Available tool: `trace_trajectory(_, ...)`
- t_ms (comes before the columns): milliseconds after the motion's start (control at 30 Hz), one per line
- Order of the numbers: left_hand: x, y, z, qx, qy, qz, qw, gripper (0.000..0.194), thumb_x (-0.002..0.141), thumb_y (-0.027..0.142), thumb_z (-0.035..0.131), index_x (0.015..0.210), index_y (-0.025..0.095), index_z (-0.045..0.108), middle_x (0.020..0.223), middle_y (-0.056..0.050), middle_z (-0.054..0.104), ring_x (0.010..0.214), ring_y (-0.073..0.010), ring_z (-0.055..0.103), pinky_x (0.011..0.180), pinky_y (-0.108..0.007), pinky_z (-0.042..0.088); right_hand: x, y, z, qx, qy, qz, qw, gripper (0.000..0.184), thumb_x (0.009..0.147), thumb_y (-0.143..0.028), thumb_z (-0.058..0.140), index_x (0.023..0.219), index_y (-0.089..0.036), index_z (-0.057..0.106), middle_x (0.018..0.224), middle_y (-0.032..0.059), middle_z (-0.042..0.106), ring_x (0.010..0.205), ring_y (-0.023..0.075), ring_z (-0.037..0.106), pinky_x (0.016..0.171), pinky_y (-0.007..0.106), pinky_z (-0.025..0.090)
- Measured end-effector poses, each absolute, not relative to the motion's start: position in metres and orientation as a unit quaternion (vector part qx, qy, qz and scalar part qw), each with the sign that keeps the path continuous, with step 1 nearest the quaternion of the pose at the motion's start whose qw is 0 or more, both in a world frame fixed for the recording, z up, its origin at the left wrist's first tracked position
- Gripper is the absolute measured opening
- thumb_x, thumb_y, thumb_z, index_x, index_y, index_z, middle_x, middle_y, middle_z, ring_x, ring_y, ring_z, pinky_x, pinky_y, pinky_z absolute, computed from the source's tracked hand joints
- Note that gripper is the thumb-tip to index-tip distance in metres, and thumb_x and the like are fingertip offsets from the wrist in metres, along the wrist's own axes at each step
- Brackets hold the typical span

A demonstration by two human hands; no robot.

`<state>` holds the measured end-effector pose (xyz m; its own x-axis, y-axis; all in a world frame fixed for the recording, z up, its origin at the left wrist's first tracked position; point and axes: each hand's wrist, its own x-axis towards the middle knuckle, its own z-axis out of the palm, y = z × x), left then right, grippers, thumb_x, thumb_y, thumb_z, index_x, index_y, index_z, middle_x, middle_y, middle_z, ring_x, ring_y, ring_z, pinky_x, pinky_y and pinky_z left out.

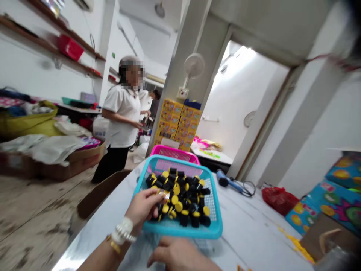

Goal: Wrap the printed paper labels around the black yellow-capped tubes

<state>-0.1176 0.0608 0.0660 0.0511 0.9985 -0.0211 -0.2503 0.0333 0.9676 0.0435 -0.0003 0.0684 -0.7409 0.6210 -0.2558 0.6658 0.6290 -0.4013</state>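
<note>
Left hand [146, 204] reaches over blue basket [183, 232], pinching a shiny piece [164, 194] — right hand [175, 253] low, grip unclear.

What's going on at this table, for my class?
The left hand pinches a small shiny piece over a blue basket of black-and-yellow pieces on the table. The right hand is near the basket's front rim; whether it holds anything is unclear. Another person, in white, stands beyond.

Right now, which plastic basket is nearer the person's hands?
The blue rectangular plastic basket holding black and yellow cylindrical pieces: the left hand is over it; the pink plastic basket stands behind.
</note>
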Motion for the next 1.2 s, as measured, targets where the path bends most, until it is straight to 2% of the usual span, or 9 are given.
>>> trace_trajectory(100,-0.118,0.060,0.068,0.423,0.426,0.532,0.598,0.035,0.068,0.040,0.081,0.086,0.010,0.076,0.079,-0.010,0.075,0.040,-0.0032,0.047,0.036,-0.015,0.016,0.046,-0.009,0.061,0.316,0.912,-0.261,-0.014,0.029,0.077,-0.025,0.077,0.106,-0.022,0.075,0.107,0.0040,0.069,0.080,0.0151,0.065,0.071,0.023,0.052)
trace_trajectory(200,-0.118,0.063,0.065,0.383,0.397,0.537,0.638,0.027,0.071,0.031,0.080,0.087,0.009,0.077,0.087,-0.012,0.076,0.043,-0.0019,0.047,0.036,-0.014,0.017,0.058,-0.007,0.074,0.334,0.903,-0.251,-0.101,0.032,0.081,-0.007,0.059,0.105,-0.020,0.075,0.090,0.0029,0.071,0.078,0.0146,0.065,0.076,0.025,0.052)
trace_trajectory(300,-0.117,0.064,0.062,0.360,0.382,0.544,0.655,0.021,0.073,0.025,0.080,0.087,0.009,0.076,0.088,-0.012,0.076,0.044,-0.0015,0.047,0.037,-0.013,0.018,0.068,-0.003,0.085,0.329,0.910,-0.234,-0.099,0.046,0.087,-0.007,0.052,0.125,-0.027,0.069,0.107,0.0055,0.071,0.090,0.0174,0.068,0.085,0.032,0.054)
trace_trajectory(500,-0.117,0.068,0.057,0.346,0.364,0.556,0.663,0.013,0.077,0.021,0.078,0.080,0.010,0.073,0.078,-0.008,0.074,0.041,-0.0017,0.048,0.035,-0.014,0.017,0.042,-0.029,0.057,0.268,0.948,-0.134,-0.104,0.054,0.091,-0.038,0.066,0.143,-0.029,0.054,0.151,0.0142,0.049,0.127,0.0318,0.055,0.101,0.048,0.051)
trace_trajectory(667,-0.117,0.069,0.055,0.334,0.360,0.556,0.671,0.017,0.074,0.022,0.081,0.081,0.010,0.072,0.074,-0.007,0.073,0.038,-0.0018,0.047,0.033,-0.014,0.014,0.016,-0.036,0.029,0.220,0.968,-0.112,-0.051,0.023,0.094,-0.017,0.055,0.113,-0.019,0.067,0.101,0.0105,0.074,0.091,0.0254,0.064,0.082,0.040,0.056)
trace_trajectory(767,-0.118,0.068,0.057,0.339,0.350,0.545,0.682,0.020,0.072,0.025,0.082,0.080,0.009,0.072,0.078,-0.009,0.074,0.039,-0.0010,0.046,0.033,-0.013,0.014,0.032,-0.023,0.044,0.274,0.927,-0.200,-0.162,0.033,0.086,-0.011,0.058,0.116,-0.020,0.065,0.101,0.0074,0.074,0.089,0.0221,0.066,0.081,0.036,0.056)
trace_trajectory(900,-0.117,0.067,0.059,0.326,0.342,0.537,0.699,0.020,0.074,0.025,0.081,0.082,0.009,0.073,0.078,-0.007,0.073,0.039,0.0002,0.045,0.033,-0.012,0.018,0.075,0.007,0.077,0.368,0.794,-0.349,-0.335,0.034,0.089,-0.026,0.064,0.123,-0.025,0.062,0.112,0.0055,0.072,0.097,0.0195,0.069,0.086,0.033,0.057)
trace_trajectory(1033,-0.115,0.066,0.059,0.326,0.333,0.526,0.711,0.019,0.076,0.022,0.080,0.085,0.007,0.074,0.078,-0.008,0.073,0.039,0.0011,0.044,0.032,-0.010,0.018,0.101,0.037,0.086,0.415,0.702,-0.384,-0.433,0.038,0.078,-0.038,0.080,0.112,-0.025,0.068,0.110,0.0045,0.070,0.100,0.0203,0.066,0.084,0.030,0.055)
trace_trajectory(1200,-0.113,0.065,0.056,0.311,0.329,0.537,0.712,0.019,0.074,0.021,0.083,0.081,0.008,0.071,0.072,-0.005,0.071,0.038,0.0016,0.043,0.034,-0.009,0.026,0.099,0.055,0.075,0.402,0.558,-0.520,-0.505,0.042,0.067,-0.038,0.089,0.101,-0.022,0.070,0.091,0.0027,0.071,0.079,0.0150,0.065,0.070,0.026,0.055)
